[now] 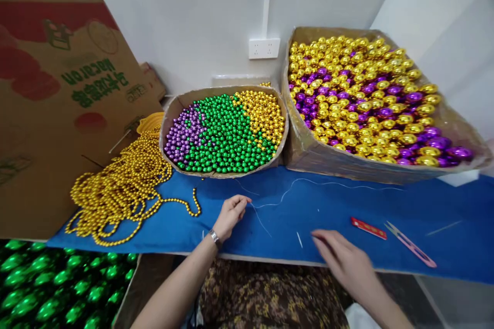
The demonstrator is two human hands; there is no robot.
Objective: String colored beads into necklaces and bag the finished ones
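My left hand (230,214), with a metal watch at the wrist, is closed in a pinch on a thin pale thread (266,205). The thread trails right in a loose wave over the blue cloth, and a short tail hangs toward the front. Low over the cloth, my right hand (343,262) has its fingers stretched out, and I see nothing in them. A small white sliver (299,239) lies just left of its fingertips. To its right are a flat red packet (368,228), pink-handled scissors (411,245) and a thin needle-like rod (443,228).
A cut-down carton (224,174) holds purple, green and gold beads. Behind right, a larger carton (328,156) holds gold and purple beads. Gold bead strings (123,185) heap at left by a tall cardboard box (50,113). Big green beads (57,288) lie below the table's left edge.
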